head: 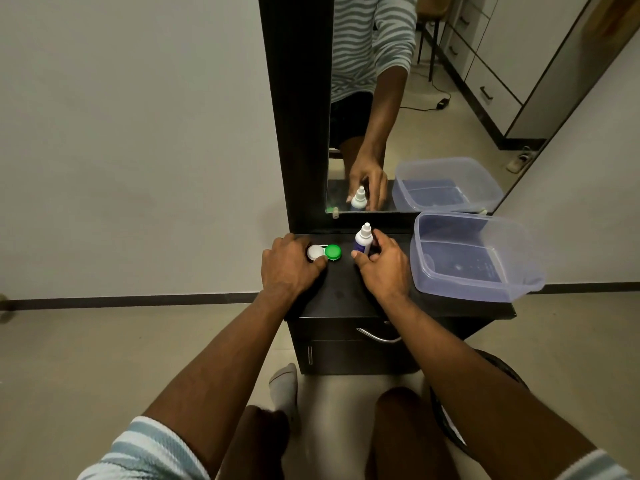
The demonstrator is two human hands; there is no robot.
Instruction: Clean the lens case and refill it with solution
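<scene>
A lens case (325,252) with one white cap and one green cap lies on the black dresser top (343,292). My left hand (289,263) curls round its white end, thumb under the white cap. Just to the right stands a small solution bottle (363,241), white with a blue label and a white nozzle cap. My right hand (382,263) grips the bottle's lower body between thumb and fingers. The bottle stands upright, with its cap on.
A clear plastic tub (474,258) holding a little water sits on the dresser's right side, close to my right hand. A tall mirror (415,98) in a dark frame rises behind the objects. A drawer handle (377,336) is below the top's front edge.
</scene>
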